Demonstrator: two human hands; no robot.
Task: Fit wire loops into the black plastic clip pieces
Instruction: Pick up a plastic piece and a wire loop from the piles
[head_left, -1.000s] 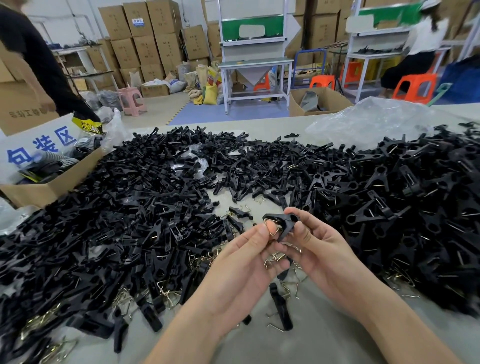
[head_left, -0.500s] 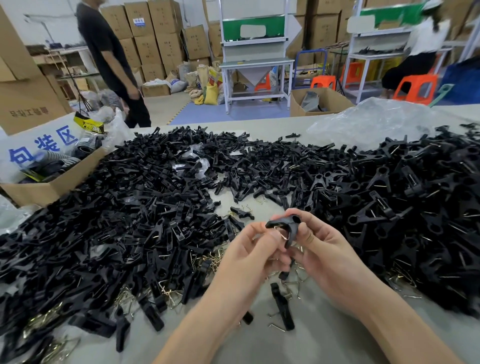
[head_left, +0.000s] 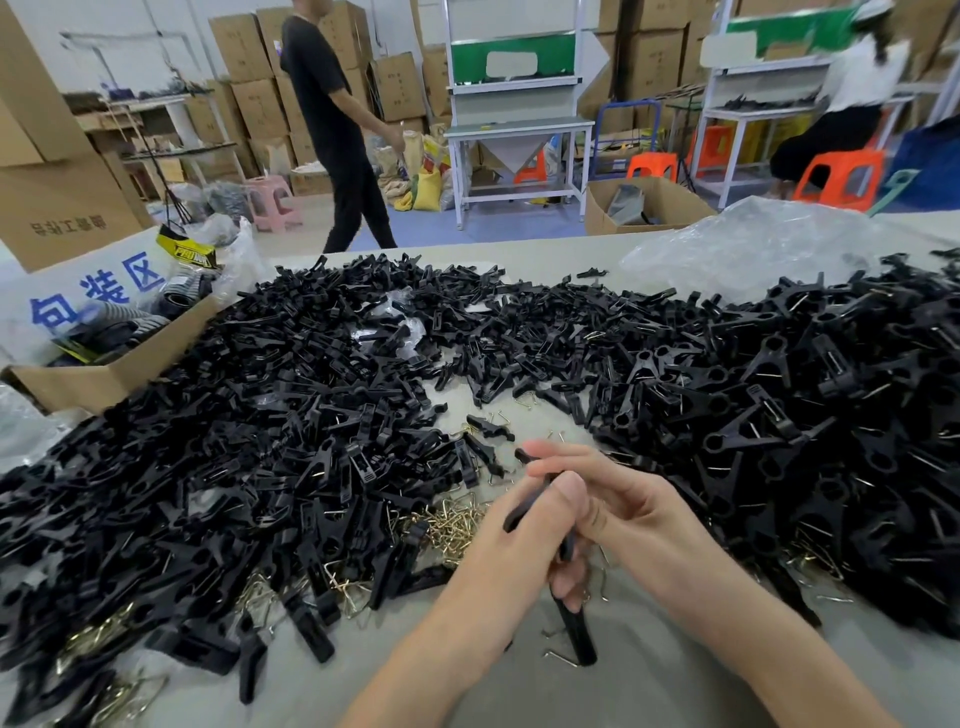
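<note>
Both my hands meet over the grey table (head_left: 649, 675) in front of me. My left hand (head_left: 511, 540) grips a black clip piece (head_left: 524, 506), its thumb pressed on top. My right hand (head_left: 618, 504) closes over the same piece from the right, fingers stretched across it. Any wire loop in the piece is hidden by my fingers. A small heap of brass wire loops (head_left: 452, 522) lies just left of my hands. Another black clip piece (head_left: 576, 631) lies below them.
Large piles of black clip pieces (head_left: 234, 441) cover the table on the left and on the right (head_left: 805, 415). A cardboard box (head_left: 98, 379) stands far left and a clear plastic bag (head_left: 753, 249) far right. A person (head_left: 337, 130) walks past behind the table.
My hands have dropped lower and closed together over the clip piece, which was held up and visible before. The person in the background has walked to the right.
</note>
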